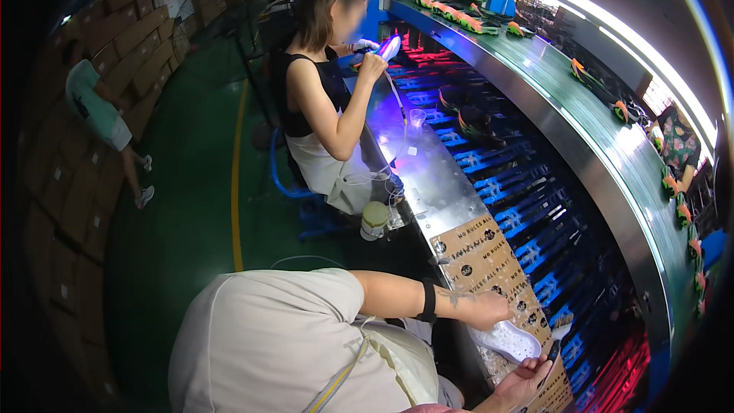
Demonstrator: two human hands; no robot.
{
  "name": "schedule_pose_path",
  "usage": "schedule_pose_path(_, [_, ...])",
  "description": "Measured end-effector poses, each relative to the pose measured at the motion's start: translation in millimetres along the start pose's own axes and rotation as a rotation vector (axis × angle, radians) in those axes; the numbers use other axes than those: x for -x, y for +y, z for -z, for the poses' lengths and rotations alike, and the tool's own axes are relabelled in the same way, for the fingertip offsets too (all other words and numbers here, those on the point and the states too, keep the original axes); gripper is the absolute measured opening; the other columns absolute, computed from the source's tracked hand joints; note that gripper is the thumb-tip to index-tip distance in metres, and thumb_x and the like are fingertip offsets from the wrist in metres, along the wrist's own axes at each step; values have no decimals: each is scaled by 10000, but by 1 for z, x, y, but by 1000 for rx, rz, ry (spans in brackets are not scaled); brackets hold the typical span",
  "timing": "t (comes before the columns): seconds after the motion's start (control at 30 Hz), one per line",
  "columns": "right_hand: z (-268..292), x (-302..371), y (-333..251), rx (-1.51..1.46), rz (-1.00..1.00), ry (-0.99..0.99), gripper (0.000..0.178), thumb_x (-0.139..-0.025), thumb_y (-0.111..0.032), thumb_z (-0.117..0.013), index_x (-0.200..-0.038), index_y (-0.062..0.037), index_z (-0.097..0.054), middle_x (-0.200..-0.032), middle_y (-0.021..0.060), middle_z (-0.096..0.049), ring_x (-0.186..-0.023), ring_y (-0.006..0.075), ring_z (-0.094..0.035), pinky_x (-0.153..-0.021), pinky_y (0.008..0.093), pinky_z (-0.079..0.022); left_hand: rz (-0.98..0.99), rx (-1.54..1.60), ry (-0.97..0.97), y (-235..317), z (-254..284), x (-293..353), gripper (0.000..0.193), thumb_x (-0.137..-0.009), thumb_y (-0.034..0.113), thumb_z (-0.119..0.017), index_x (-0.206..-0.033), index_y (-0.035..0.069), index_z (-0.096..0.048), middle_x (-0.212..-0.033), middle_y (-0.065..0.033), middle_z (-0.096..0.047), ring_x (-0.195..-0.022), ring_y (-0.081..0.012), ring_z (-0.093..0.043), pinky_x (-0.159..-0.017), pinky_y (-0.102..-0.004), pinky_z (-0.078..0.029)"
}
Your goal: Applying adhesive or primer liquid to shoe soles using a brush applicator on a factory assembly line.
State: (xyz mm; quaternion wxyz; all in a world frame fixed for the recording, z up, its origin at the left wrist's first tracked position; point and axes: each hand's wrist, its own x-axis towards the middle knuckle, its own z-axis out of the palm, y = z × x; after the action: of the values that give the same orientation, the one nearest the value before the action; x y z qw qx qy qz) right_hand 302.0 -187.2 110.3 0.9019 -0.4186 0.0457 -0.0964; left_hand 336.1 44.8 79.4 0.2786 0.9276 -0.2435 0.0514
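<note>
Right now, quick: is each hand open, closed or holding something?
Left hand: closed, holding a white shoe sole.
Right hand: closed, holding what looks like a dark-handled brush.

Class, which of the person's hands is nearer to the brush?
Right: the right hand holds the brush; the left hand is farther off, at the far end of the sole.

A shoe factory: shoes [468, 23] line a long conveyor belt [549, 60], a white sole [511, 342] is held over the counter [449, 203], a co-worker [315, 99] sits alongside, and stacked cardboard boxes [131, 37] edge the green floor [195, 176].
</note>
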Motion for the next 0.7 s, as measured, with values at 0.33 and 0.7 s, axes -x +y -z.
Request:
schedule_pose_path(0.33, [22,30,-26,-83,-7,-22,218,-980,-255,-634,-1012,-39,-640,-822,53,-567,-698,181,-504,-656,300,-439,-135,66,68,-24,11,27,1020,-581,430,-906,-1418,20,-494,-1461,-335,-357,-1403,-521,-301,-1106,-603,-311])
schedule_pose_path(0.7, [88,36,-28,-99,129,32,200,-966,-207,-626,-1022,-18,-659,-836,56,-588,-693,168,-500,-635,282,-424,-181,-18,62,-13,-44,38,603,-657,187,-795,-1224,71,-628,-1232,-262,-536,-1166,-444,-520,-916,-533,-457])
